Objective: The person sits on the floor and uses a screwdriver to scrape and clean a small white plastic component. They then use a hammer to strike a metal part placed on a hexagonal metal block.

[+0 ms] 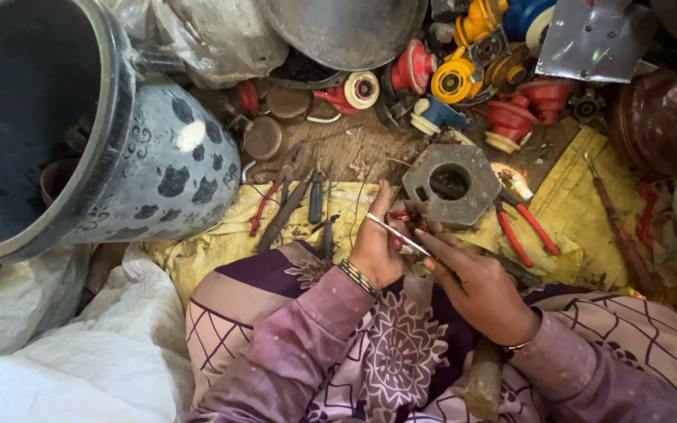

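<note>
Both hands meet over the lap: left hand point(376, 249) pinches a thin metal rod point(398, 234), right hand point(476, 283) grips its lower end; grey octagonal block point(450, 184) at one o'clock

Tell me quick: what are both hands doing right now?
Left hand: closed on a thin metal rod.
Right hand: fingers on the rod's lower end; grip unclear.

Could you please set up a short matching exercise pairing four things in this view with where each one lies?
Things:
1. thin metal rod
2. grey metal block with a round hole
3. red-handled pliers
4. large dark spotted pot

Places:
A. far left, lying on its side
B. held between both hands
C. right of the block, on the yellow sheet
D. just above the hands

Pairs: 1-B, 2-D, 3-C, 4-A
</note>
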